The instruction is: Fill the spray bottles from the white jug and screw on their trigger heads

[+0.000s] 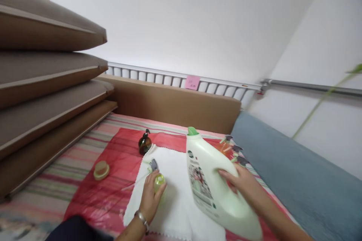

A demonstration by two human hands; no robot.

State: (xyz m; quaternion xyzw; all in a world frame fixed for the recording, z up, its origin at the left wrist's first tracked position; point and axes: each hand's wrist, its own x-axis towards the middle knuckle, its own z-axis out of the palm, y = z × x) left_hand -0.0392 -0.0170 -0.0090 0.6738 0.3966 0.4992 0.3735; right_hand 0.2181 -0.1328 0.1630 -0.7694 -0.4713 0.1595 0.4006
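You work on a striped bed under a white cloth. Your right hand grips the big white jug, tilted over the cloth, and your left hand closes on a small yellow-green bottle. The soft bedding could tip the bottle, and the heavy jug could slip from a one-sided hold.

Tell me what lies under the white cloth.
A red plastic sheet shows around the white cloth, over a striped cover. What lies directly beneath the cloth is covered.
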